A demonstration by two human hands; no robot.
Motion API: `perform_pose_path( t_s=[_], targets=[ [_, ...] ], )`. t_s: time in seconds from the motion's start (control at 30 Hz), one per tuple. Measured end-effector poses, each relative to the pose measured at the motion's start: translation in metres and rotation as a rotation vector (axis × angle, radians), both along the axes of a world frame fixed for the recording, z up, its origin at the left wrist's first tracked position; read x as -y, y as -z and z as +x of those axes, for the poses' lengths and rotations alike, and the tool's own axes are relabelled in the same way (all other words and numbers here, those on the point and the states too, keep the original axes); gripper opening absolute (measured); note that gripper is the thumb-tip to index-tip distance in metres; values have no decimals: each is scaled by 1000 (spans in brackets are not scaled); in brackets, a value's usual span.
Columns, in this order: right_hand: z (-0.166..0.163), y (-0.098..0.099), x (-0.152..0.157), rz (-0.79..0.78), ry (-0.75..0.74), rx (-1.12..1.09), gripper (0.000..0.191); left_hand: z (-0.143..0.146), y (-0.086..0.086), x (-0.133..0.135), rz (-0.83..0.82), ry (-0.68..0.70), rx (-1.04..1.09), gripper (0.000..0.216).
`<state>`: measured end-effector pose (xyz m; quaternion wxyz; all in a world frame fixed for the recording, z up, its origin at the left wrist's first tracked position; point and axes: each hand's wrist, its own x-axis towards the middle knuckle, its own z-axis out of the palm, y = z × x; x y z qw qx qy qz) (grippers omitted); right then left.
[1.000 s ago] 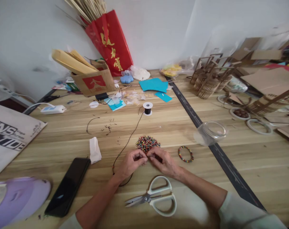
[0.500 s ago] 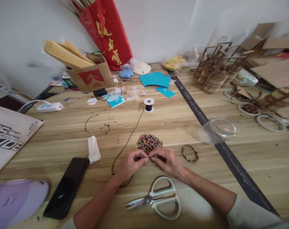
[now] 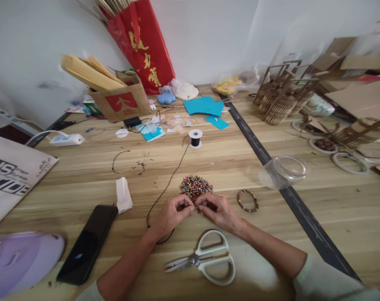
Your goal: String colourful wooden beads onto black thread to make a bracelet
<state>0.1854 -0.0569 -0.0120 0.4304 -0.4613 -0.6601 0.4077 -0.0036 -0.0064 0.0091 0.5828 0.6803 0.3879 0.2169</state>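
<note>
My left hand (image 3: 174, 213) is pinched closed just in front of a pile of small multicoloured beads (image 3: 196, 186). A black cord (image 3: 169, 183) runs from its spool (image 3: 195, 139) down to the left wrist, loops beneath it and leads into these fingers; its tip is too small to see. Fingertip to fingertip with it, my right hand (image 3: 219, 212) pinches a tiny bead (image 3: 197, 205). Below both hands lie scissors (image 3: 205, 260) with cream handles, blades slightly apart. A finished-looking beaded bracelet (image 3: 248, 201) rests right of my right hand.
At left are a black phone (image 3: 87, 244), folded white tissue (image 3: 123, 195) and a purple object (image 3: 26, 261). A clear plastic jar (image 3: 285, 171) lies at right. Cord scraps (image 3: 140, 166), blue cards (image 3: 204, 105), a cardboard box (image 3: 123, 100) and small baskets (image 3: 279, 104) stand farther back.
The fingertips have parted very slightly, and a bead now shows at my right fingertips. The view has shifted a little; objects on the table stay put.
</note>
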Motion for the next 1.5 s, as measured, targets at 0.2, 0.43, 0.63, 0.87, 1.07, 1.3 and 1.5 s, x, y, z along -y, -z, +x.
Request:
perform_pose_path(
  t_s=[0.2,0.43,0.63,0.87,1.07,1.3,1.5],
  targets=[
    [-1,-1,1,27,7,33,12,-1,2,0,14,11,-11,13],
    [-3,-1,1,10,16,27,12,-1,2,1,16,9,5,11],
    [-1,0,1,8,9,49,12,0,3,0,-13,8,12,11],
    [0,-2,-1,62,-13,51,13,0,0,0,-24,10,28,11],
    [-1,-3,-1,82,-7,50,10,-1,5,0,6,0,4,11],
    [-1,-1,0,24,14,60,9,-1,4,1,26,-8,-26,10],
    [1,2,-1,46,-4,65,9,-2,3,2,-10,-9,-30,10]
  ],
)
